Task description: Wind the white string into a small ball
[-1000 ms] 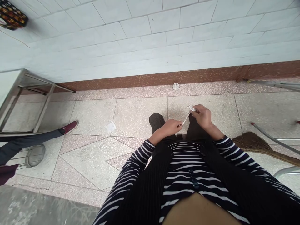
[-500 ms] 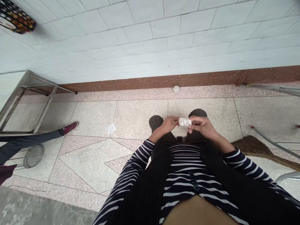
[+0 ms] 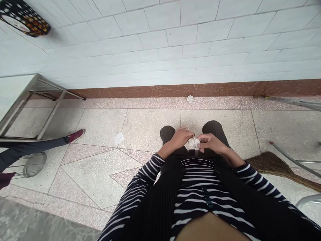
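Head view: my left hand (image 3: 182, 138) and right hand (image 3: 212, 142) met over the gap between my knees, with a small white cord bundle (image 3: 193, 144) caught between them. My left fingers were drawn together at the bundle's upper left edge, pinching a loose part of the cord; just what the fingertips pressed on was too small to tell. My right hand gripped the bundle's right side between thumb and bent fingers. Dark trousers (image 3: 213, 128) covered my knees, one just beside each hand. Beyond both hands, at the foot of the tiled wall (image 3: 173, 47), a round floor drain (image 3: 190, 99) sat in the speckled floor. Well to the left of my left hand lay a flat white scrap (image 3: 118, 138), and farther out that way were another person's maroon shoe (image 3: 76, 135) and a metal-framed table (image 3: 59, 104). To the right of my right hand, nearer my sleeve, a straw broom (image 3: 269, 161) lay on the floor, close to a red-tipped metal leg (image 3: 286, 154).
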Available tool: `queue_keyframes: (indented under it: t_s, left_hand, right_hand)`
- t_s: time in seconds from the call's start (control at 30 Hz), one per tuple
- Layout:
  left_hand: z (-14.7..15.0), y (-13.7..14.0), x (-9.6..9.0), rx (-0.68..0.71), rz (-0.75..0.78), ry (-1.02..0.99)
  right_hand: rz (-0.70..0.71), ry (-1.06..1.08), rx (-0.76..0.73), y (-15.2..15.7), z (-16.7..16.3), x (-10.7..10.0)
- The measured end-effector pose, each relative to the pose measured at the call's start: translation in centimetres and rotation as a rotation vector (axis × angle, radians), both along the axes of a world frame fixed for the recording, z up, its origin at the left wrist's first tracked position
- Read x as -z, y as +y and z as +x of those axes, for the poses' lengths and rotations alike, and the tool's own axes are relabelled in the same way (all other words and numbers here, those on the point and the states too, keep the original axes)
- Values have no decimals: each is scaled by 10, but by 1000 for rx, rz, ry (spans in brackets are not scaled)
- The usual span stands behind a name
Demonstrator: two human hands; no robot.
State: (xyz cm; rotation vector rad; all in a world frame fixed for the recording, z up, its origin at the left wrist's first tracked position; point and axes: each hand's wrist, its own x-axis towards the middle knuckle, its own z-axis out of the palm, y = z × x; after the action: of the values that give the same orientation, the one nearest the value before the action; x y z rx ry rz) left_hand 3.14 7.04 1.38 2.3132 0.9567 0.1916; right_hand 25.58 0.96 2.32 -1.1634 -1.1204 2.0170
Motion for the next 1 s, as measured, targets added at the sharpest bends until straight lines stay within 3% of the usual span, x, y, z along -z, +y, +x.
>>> queue_keyframes:
  t_s: [0.13, 0.23, 0.3, 0.43, 0.53, 0.6, 0.7, 0.8, 1.0]
  left_hand:
    - [13, -12, 16, -24, -86, 24]
    - [18, -18, 15, 26, -36, 12]
    - [17, -17, 10, 37, 41, 12]
    - [9, -10, 2, 124, 128, 61]
    - [4, -12, 2, 199, 125, 60]
    - [2, -14, 3, 178, 124, 36]
    - [2, -15, 5, 65, 102, -9]
    - [6, -10, 9, -33, 43, -22]
    - [8, -14, 17, -50, -13, 58]
  right_hand:
    - [145, 33, 382, 17, 12, -16]
    - [181, -128, 512, 32, 20, -2]
    - [174, -263, 463, 32, 17, 16]
    - [90, -312, 99, 13, 0, 43]
    - [15, -232, -101, 4, -4, 41]
    - [-44, -124, -147, 4, 1, 32]
    - [-79, 51, -71, 10, 7, 13]
    - [-24, 80, 72, 15, 5, -3]
    - [156, 48, 327, 31, 8, -19]
